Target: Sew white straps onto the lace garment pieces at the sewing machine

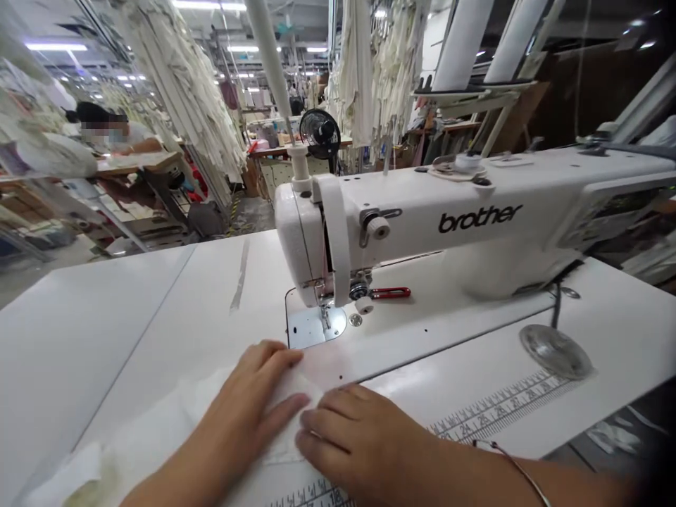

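Thin white cloth (163,415) lies on the flat white table (211,289), on the near side of the big white sewing machine (475,204). There the left hand (256,394) rests on the cloth, thumb spread, and the right hand (364,436) sits beside it, fingers bent; I cannot tell if they pinch. A thin red tool (391,292) lies under the machine.

Around the needle plate (301,331) of a white "brother" sewing machine (412,236), the left hand (256,391) lies over blurred white cloth (169,405) at half past seven; the right hand (364,433), fingers curled, meets the cloth at five. On the white tabletop (222,282), a red tool (393,292) lies toward two, a printed ruler (493,415) toward four. A black fan (320,134) stands at twelve, thread cones (459,46) at one, a seated co-worker (140,137) at ten.
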The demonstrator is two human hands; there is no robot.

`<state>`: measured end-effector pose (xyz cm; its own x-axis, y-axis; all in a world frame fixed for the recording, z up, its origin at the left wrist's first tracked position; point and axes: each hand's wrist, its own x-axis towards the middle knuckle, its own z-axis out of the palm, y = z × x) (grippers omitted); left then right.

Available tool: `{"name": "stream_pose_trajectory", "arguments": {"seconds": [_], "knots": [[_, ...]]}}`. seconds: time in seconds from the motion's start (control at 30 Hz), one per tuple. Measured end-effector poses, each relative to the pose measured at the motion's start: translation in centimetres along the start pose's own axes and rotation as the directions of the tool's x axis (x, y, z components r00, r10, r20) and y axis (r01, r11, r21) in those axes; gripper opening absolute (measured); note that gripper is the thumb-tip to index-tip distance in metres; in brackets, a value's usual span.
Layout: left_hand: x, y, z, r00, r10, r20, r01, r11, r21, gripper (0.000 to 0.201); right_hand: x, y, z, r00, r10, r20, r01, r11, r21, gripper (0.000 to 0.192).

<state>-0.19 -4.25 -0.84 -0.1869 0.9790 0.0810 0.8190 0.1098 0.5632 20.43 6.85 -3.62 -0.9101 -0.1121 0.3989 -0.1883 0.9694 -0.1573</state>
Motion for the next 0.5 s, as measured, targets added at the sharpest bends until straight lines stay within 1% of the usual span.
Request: {"name": "stream_pose_trajectory", "arguments": {"seconds": [0.03,0.07,0.1,0.13,0.2,0.27,0.3,0.37,0.4,0.43,0.5], "knots": [[1.0,0.2,0.5,0.996,0.016,0.087,-0.014,1.000,-0.017,0.026,-0.2,0.1,-0.4,1.000,0.009,0.020,-0.009,1.000,0.007,0.016],[1.8,0.4,0.8,0.989,0.026,0.148,-0.022,0.999,-0.031,0.019,-0.3,0.4,-1.0,0.998,0.028,0.051,-0.029,0.999,0.031,0.012],[2.2,0.5,1.1,0.983,0.040,0.180,-0.031,0.998,-0.048,0.015,-0.3,0.9,-1.8,0.995,0.061,0.083,-0.068,0.995,0.072,0.009],[2.5,0.6,1.2,0.981,0.050,0.188,-0.036,0.996,-0.075,0.016,-0.1,1.4,-2.7,0.988,0.105,0.116,-0.119,0.985,0.128,0.010],[2.8,0.5,1.3,0.985,0.048,0.163,-0.023,0.988,-0.154,0.020,0.8,2.9,-4.3,0.966,0.211,0.146,-0.242,0.939,0.246,0.017],[3.0,0.3,1.2,0.994,-0.007,0.107,0.032,0.973,-0.230,0.020,2.1,4.4,-5.2,0.941,0.310,0.135,-0.338,0.876,0.343,0.016],[3.2,0.3,1.1,0.996,-0.049,0.080,0.068,0.965,-0.254,0.020,2.7,5.0,-5.3,0.924,0.358,0.135,-0.382,0.838,0.389,0.014],[3.3,0.5,0.7,0.992,-0.125,0.033,0.130,0.952,-0.278,0.020,3.5,5.6,-4.8,0.885,0.444,0.138,-0.453,0.754,0.475,0.013],[3.2,0.7,0.4,0.989,-0.146,0.017,0.144,0.945,-0.293,0.019,3.6,5.7,-4.3,0.871,0.472,0.134,-0.470,0.723,0.506,0.013],[2.9,0.9,0.1,0.988,-0.154,0.011,0.150,0.939,-0.309,0.019,3.5,5.6,-3.7,0.866,0.484,0.124,-0.471,0.708,0.526,0.013],[1.6,1.4,-0.7,0.982,-0.190,-0.027,0.171,0.929,-0.327,0.018,3.1,5.1,-2.6,0.878,0.473,0.076,-0.439,0.730,0.524,0.013]]}}
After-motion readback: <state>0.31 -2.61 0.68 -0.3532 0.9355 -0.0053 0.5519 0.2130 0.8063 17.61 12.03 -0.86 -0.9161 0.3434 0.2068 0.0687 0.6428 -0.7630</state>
